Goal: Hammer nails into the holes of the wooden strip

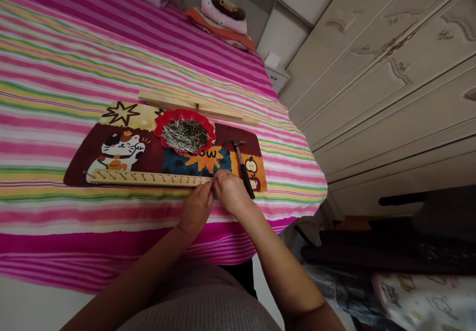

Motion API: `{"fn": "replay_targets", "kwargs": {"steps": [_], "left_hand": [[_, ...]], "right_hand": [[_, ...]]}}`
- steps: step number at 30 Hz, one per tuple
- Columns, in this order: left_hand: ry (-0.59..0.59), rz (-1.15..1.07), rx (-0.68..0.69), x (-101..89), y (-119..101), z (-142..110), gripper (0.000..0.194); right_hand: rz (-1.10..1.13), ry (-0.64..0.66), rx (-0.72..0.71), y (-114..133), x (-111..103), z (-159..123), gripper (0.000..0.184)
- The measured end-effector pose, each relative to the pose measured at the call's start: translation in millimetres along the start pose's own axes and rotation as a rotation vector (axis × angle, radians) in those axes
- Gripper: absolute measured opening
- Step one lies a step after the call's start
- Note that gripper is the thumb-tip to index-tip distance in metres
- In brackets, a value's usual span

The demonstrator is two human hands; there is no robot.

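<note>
A long wooden strip [148, 177] lies along the near edge of a patterned mat [80, 157], with a row of nails standing in it. At the strip's right end, my left hand [197, 207] and my right hand [231, 192] meet with fingers closed. What their fingertips pinch is too small and covered to make out. Just right of my right hand, a hammer [241, 165] with a black handle rests on the mat, its head pointing away. Beyond the strip stands a red scalloped dish [159, 128] full of loose nails [186, 135].
More wooden strips [197, 106] lie along the mat's far edge. All this sits on a bed with a striped cover [44, 122]. Folded bedding [223, 18] is stacked at the far end. A pale wardrobe [390, 88] stands to the right.
</note>
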State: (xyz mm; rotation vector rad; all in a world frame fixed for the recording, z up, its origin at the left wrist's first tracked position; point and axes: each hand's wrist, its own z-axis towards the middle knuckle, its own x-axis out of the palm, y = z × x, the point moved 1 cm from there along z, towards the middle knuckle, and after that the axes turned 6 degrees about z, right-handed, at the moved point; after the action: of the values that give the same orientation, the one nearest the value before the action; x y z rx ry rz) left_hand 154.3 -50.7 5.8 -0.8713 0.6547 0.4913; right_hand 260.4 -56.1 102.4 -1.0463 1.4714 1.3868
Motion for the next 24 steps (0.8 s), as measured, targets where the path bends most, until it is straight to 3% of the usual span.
{"fn": "replay_targets", "kwargs": {"steps": [6, 10, 14, 17, 20, 24], "left_hand": [[0.039, 0.161, 0.006, -4.6, -3.2, 5.9, 0.027], [0.054, 0.267, 0.024, -8.7, -6.4, 12.3, 0.026], [-0.020, 0.306, 0.101, -7.8, -8.4, 14.7, 0.027], [-0.040, 0.324, 0.127, -6.4, -7.2, 13.6, 0.027], [-0.031, 0.336, 0.154, -6.4, -5.5, 12.3, 0.028], [-0.018, 0.340, 0.180, -7.6, -4.8, 11.8, 0.029]], "right_hand": [[0.199, -0.077, -0.059, -5.9, 10.4, -3.8, 0.015], [0.333, -0.199, -0.091, -16.8, 11.2, -9.2, 0.014], [0.118, -0.340, 0.104, -41.7, 2.2, -3.2, 0.029], [-0.066, -0.231, 0.273, -59.3, -0.2, 12.9, 0.031], [-0.058, -0.136, 0.365, -68.5, 1.1, 31.0, 0.031], [0.104, -0.214, 0.347, -71.0, -2.1, 32.4, 0.032]]}}
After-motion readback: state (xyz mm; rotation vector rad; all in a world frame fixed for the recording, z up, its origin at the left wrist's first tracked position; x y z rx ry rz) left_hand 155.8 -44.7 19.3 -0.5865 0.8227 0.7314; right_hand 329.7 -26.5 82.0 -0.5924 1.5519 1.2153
